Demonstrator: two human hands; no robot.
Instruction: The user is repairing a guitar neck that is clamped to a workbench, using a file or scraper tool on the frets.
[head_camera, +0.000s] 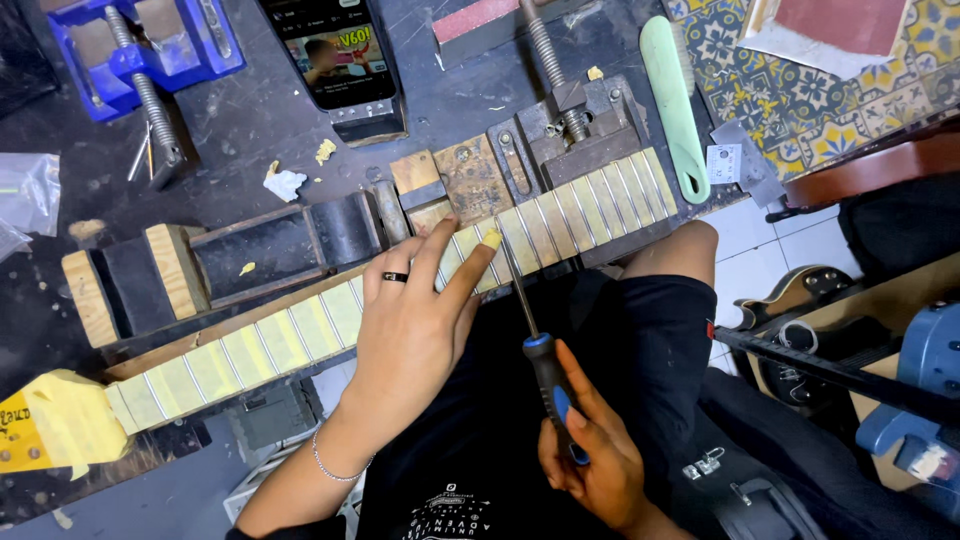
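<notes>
Head view shows the guitar neck (300, 335) running from eight o'clock to two o'clock across the workbench (250, 130). The left hand (410, 330) rests on it, fingers spread. At five o'clock, the right hand (590, 465) is clamped on a screwdriver (535, 345), its tip at a fret.

Open room below left hand (410, 335) and around right hand (590, 465); beyond fingertips, vise (575, 125) and wood blocks (455, 180) crowd the way; phone (340, 55) farther back.

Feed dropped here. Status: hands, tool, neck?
Left hand flat on taped guitar neck, fingers spread. Right hand grips blue-handled file, tip at a fret. Nothing blocking.
</notes>
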